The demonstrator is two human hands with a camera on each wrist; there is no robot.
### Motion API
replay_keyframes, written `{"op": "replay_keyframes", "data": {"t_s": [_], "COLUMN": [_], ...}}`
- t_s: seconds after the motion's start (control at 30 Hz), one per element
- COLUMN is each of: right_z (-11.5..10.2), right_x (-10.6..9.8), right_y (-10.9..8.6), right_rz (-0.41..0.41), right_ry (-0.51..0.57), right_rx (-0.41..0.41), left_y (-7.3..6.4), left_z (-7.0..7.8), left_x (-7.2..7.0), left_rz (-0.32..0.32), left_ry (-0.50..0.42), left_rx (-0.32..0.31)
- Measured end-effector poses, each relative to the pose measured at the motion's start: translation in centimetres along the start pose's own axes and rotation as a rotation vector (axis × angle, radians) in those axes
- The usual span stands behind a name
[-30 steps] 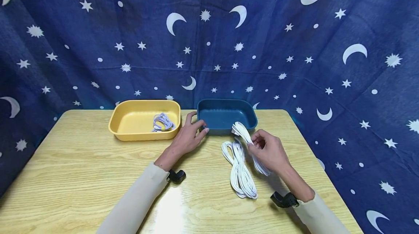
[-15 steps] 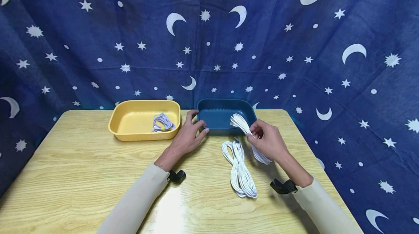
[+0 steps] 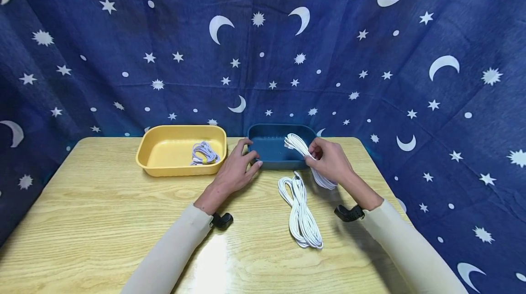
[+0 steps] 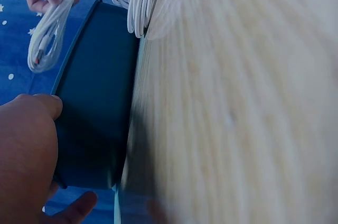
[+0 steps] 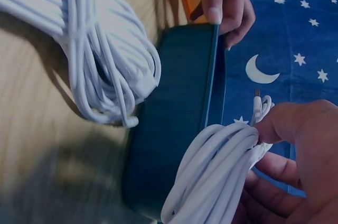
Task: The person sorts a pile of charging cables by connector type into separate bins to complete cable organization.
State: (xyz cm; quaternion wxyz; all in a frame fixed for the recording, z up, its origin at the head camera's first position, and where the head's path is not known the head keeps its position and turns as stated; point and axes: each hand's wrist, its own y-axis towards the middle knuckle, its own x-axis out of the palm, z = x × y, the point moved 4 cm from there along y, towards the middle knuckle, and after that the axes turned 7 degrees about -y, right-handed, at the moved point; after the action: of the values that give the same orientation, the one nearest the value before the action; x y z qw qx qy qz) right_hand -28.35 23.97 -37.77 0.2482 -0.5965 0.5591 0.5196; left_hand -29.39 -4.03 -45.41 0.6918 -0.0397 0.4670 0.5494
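My right hand [image 3: 330,161] pinches a coiled white USB cable [image 5: 214,174] between thumb and fingers. One end of the coil overlaps the dark blue bin [image 3: 283,165] in the head view; the rest hangs over its front right side. A metal plug shows by the thumb in the right wrist view. My left hand [image 3: 236,166] holds the bin's left end, thumb at the front rim and other fingers around the corner. A second coiled white cable [image 3: 303,221] lies on the table in front of the bin.
A yellow bin [image 3: 158,172] stands left of the blue one, with a pale purple cable [image 3: 205,153] inside. The wooden table [image 3: 102,221] ends at a dark blue curtain [image 3: 185,79] with moons and stars.
My right hand has carried the coiled cable forward and a little left, from in front of the blue bin to over its rim. The left hand has stayed at the bin.
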Motion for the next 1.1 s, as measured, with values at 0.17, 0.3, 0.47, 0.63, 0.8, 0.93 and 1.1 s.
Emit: {"op": "replay_keyframes", "data": {"t_s": [0.17,0.3,0.47,0.63,0.8,0.93,1.1], "right_z": [-0.1,-0.2,-0.8,-1.1,-1.0,-0.9,-0.8], "right_x": [0.1,0.3,0.6,1.6,2.8,3.4,4.5], "right_y": [1.8,3.1,4.9,6.2,6.9,7.4,7.9], "right_rz": [-0.035,-0.069,-0.135,-0.201,-0.234,-0.222,-0.231], "right_ry": [-0.058,-0.103,-0.173,-0.202,-0.221,-0.235,-0.247], "right_rx": [-0.065,-0.103,-0.166,-0.191,-0.215,-0.259,-0.274], "left_y": [0.2,0.2,0.2,0.0,0.0,0.0,0.1], "left_z": [0.0,0.0,-0.2,-0.3,-0.2,-0.1,0.0], "left_x": [-0.1,-0.1,-0.2,-0.1,-0.1,0.0,-0.1], "left_rz": [-0.009,-0.011,-0.013,-0.022,-0.021,-0.020,-0.026], "left_ry": [0.044,0.054,0.063,0.064,0.067,0.068,0.077], "left_rx": [0.012,0.022,0.007,-0.001,0.017,0.024,0.029]}}
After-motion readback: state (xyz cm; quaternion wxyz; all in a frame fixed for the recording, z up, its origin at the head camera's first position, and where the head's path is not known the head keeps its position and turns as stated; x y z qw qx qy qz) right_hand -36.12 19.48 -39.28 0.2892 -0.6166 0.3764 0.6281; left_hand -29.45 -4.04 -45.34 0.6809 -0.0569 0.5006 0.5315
